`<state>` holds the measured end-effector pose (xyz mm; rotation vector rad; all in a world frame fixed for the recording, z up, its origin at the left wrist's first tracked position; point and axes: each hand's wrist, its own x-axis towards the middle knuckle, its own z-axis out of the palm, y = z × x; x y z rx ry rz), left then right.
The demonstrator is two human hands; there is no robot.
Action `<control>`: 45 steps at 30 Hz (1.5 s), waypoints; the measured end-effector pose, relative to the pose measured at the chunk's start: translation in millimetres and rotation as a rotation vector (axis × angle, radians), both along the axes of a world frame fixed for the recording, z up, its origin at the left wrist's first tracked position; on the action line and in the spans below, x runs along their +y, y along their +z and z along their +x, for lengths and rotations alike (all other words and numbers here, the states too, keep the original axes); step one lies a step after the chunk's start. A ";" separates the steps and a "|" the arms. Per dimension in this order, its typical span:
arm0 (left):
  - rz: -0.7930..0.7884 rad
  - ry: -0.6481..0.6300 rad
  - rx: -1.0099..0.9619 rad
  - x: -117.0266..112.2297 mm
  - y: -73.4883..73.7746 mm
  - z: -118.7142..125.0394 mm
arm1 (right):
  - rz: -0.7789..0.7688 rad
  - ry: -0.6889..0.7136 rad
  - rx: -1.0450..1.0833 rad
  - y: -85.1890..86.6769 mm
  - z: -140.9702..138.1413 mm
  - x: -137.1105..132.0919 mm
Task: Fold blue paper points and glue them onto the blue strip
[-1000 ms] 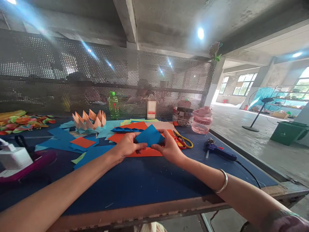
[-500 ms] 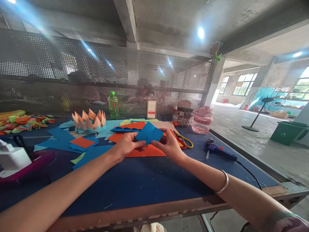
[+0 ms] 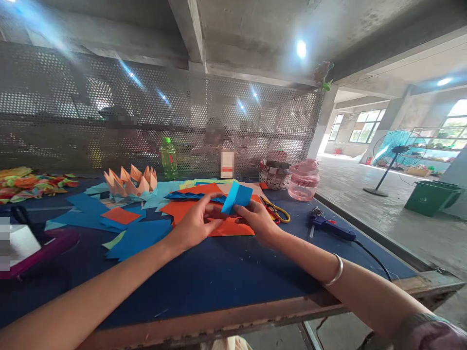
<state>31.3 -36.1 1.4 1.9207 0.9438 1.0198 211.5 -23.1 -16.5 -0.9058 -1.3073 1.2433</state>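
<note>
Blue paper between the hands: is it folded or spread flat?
Folded: the blue paper shows as a narrow doubled band, not a flat sheet, pinched between the left hand and right hand.

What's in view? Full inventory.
folded paper: 1, blue, between both hands.
paper sheet: 1, orange, under hands.
paper lotus: 1, peach, table left.
scissors: 1, yellow handles, table right.
glue gun: 1, blue, table right.
bottle: 1, green, table back.
jar: 1, pink, table back right.
fan: 1, teal, floor right.
bin: 1, green, floor right.
table: 1, dark blue, under everything.
left hand: 1, bare, at paper.
right hand: 1, silver bangle on wrist.
</note>
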 end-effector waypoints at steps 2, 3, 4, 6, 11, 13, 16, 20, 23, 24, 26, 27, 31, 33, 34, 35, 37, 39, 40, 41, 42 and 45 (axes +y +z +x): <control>0.184 0.106 0.085 0.2 0.8 -2.5 | -0.014 -0.017 0.021 0.2 1.8 3.1; 0.270 0.141 0.127 0.3 1.8 -3.7 | -0.013 -0.015 0.024 0.1 2.5 4.0; 0.352 0.154 0.162 0.4 2.9 -4.9 | -0.009 -0.007 0.024 -0.1 2.9 4.4; 0.490 0.121 0.222 0.9 5.4 -6.8 | 0.004 0.017 0.017 -0.4 2.9 3.8; 0.560 0.006 0.326 3.3 7.4 -9.3 | 0.053 0.045 -0.020 -1.4 0.5 1.1; 0.536 -0.003 0.355 4.9 6.1 -9.9 | 0.068 0.055 -0.036 -2.4 -0.1 1.4; 0.477 0.034 0.345 8.4 3.3 -10.8 | 0.081 0.069 -0.061 -4.1 -0.5 2.0; 0.317 0.078 0.239 13.8 0.3 -10.7 | 0.089 0.094 -0.075 -4.0 -0.9 0.3; 0.177 0.084 0.157 15.3 0.0 -9.0 | 0.095 0.112 -0.072 -2.1 -1.0 -1.9; 0.130 0.082 0.134 14.9 0.4 -8.3 | 0.095 0.122 -0.074 -1.5 -1.0 -2.6; 0.055 0.092 0.097 12.8 1.9 -6.9 | 0.095 0.139 -0.080 -0.4 -1.0 -3.9; 0.030 0.106 0.085 11.3 2.8 -6.2 | 0.095 0.148 -0.082 0.1 -1.1 -4.5; 0.000 0.164 0.052 6.1 6.7 -3.8 | 0.092 0.173 -0.092 1.2 -1.4 -7.0; 0.006 0.192 0.048 5.0 8.2 -2.7 | 0.070 0.184 -0.101 1.5 -1.7 -8.0; 0.011 0.203 0.049 4.8 8.7 -2.3 | 0.054 0.189 -0.101 1.6 -1.8 -8.3; 0.017 0.211 0.050 5.0 8.8 -2.2 | 0.039 0.193 -0.098 1.6 -1.9 -8.6; 0.030 0.203 0.049 6.2 8.2 -2.6 | 0.024 0.197 -0.081 1.7 -2.0 -8.8; 0.044 0.159 0.056 8.3 6.7 -4.1 | 0.026 0.192 -0.061 1.7 -2.0 -8.4; 0.057 0.133 0.066 9.4 5.7 -5.1 | 0.028 0.189 -0.054 1.6 -1.9 -8.1; 0.073 0.108 0.082 10.6 4.8 -6.0 | 0.028 0.186 -0.049 1.4 -1.9 -7.6; 0.090 0.089 0.100 11.6 4.2 -6.9 | 0.030 0.183 -0.047 1.0 -1.9 -6.9; 0.116 0.070 0.132 13.2 3.9 -8.3 | 0.052 0.172 -0.066 -1.4 -1.9 -4.3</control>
